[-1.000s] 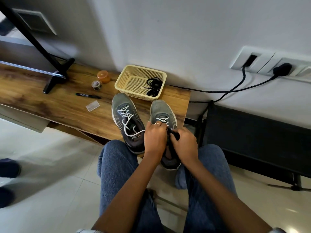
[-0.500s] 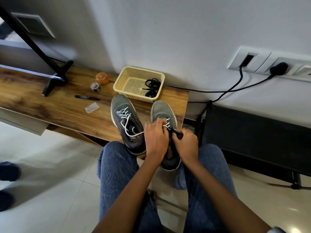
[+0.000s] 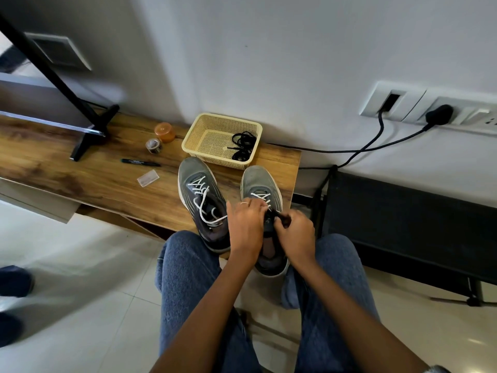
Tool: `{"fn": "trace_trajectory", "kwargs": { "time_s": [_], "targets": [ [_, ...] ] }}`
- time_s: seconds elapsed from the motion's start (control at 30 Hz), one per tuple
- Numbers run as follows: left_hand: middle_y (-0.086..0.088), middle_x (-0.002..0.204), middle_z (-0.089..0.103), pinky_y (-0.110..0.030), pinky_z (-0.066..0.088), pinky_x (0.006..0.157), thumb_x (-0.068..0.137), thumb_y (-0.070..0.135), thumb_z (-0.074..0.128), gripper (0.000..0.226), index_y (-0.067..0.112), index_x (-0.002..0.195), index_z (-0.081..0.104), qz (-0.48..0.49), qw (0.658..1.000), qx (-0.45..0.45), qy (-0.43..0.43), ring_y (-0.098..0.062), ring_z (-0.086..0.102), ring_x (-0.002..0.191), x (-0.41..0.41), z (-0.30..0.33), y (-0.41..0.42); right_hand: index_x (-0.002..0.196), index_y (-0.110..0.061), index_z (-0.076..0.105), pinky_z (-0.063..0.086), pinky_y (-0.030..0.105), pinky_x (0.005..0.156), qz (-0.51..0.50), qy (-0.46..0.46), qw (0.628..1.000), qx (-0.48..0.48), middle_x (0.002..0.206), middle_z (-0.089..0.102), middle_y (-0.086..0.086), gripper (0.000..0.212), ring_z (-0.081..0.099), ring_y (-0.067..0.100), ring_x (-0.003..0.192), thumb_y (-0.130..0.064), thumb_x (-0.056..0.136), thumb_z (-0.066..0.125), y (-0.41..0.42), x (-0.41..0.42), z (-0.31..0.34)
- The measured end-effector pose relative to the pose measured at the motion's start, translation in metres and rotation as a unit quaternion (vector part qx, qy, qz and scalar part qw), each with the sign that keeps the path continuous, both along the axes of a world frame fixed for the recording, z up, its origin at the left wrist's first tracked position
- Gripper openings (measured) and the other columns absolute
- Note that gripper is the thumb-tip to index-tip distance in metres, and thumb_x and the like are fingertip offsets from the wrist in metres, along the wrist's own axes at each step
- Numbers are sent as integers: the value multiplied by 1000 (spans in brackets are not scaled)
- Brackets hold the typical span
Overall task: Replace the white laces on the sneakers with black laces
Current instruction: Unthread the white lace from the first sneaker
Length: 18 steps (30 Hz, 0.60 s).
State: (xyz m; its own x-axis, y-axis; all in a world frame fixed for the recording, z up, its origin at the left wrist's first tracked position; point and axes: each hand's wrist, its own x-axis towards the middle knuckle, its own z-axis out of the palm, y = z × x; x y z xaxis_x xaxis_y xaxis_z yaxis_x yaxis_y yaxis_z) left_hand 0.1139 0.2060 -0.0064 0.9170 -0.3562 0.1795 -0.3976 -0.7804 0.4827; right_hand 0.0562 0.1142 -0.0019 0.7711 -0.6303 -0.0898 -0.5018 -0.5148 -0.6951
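Pair of grey sneakers with white soles, toes pointing far, standing side by side on the near right end of a wooden bench. Right sneaker: white lace crossed only over the far eyelets; the nearer part of the tongue and collar is covered by both hands. Left sneaker: white lace threaded through the far eyelets, loose nearer the ankle, with slack looping over the opening. Left hand: lies over the right sneaker's lacing, fingers bent down onto it, a ring on one finger; what its fingertips hold cannot be told. Right hand: fingers curled, pinching a dark part at the sneaker's tongue, whether lace or tongue cannot be told. Black laces: a coiled bundle in the right part of a pale yellow perforated basket, which stands just beyond the toes against the wall. Left of the basket: an orange lidded jar, a small tape roll, a black marker and a small clear packet, all apart on the bench. Far left: a black stand foot. On the wall at right: a socket panel with black cables plugged in. Blue-jeaned knees sit nearest, below the bench edge.
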Motion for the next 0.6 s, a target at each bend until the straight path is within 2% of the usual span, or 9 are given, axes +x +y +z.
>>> {"fn": "trace_trajectory", "kwargs": {
  "time_s": [0.07,0.1,0.2,0.3,0.37,0.43,0.6],
  "targets": [
    [-1,89,65,-35,42,82,97,20,52,11,18,97,62,81,981,-153,85,-19,58,82,-4,7,4,89,-6,67,30,24,60,-7,-5,1000,3,85,61,5,12,52,15,74,-17,88,62,-1,0,-2],
    [0,90,64,-34,44,75,98,22,51,10,18,100,60,115,967,-198,111,-16,56,82,-5,9,5,89,-6,67,30,24,60,-8,-6,1000,2,86,62,6,12,50,14,73,-17,87,62,-2,0,-3],
    [3,87,63,-42,49,72,97,20,53,8,17,101,59,112,966,-214,87,-15,58,79,-1,10,8,89,-5,67,30,24,60,-5,1,1000,-3,85,60,5,13,48,12,73,-17,88,62,-2,0,-4],
    [5,87,66,-44,46,84,93,23,58,9,21,100,62,40,991,-127,25,-19,59,86,1,9,6,91,-7,67,31,24,62,-3,3,1000,0,88,61,5,13,50,14,74,-18,88,61,0,1,-5],
    [6,93,69,-42,35,95,86,28,64,18,25,104,65,8,999,-32,-9,-20,58,96,0,8,3,91,-8,67,33,25,61,0,-1,1000,5,88,62,5,13,54,16,76,-19,88,61,0,1,-5],
    [6,95,69,-41,24,98,76,31,73,29,27,104,68,-26,998,45,-29,-22,57,100,-2,7,0,91,-9,67,32,24,61,3,-5,1000,6,87,61,3,12,54,15,75,-19,88,61,0,0,-4],
    [7,70,65,-42,22,97,67,27,82,13,25,76,72,-49,981,146,-114,-21,61,83,1,2,-1,93,-9,65,31,24,63,14,2,1000,-2,88,59,2,12,46,11,75,-19,89,60,0,-1,-2]
  ]
}}
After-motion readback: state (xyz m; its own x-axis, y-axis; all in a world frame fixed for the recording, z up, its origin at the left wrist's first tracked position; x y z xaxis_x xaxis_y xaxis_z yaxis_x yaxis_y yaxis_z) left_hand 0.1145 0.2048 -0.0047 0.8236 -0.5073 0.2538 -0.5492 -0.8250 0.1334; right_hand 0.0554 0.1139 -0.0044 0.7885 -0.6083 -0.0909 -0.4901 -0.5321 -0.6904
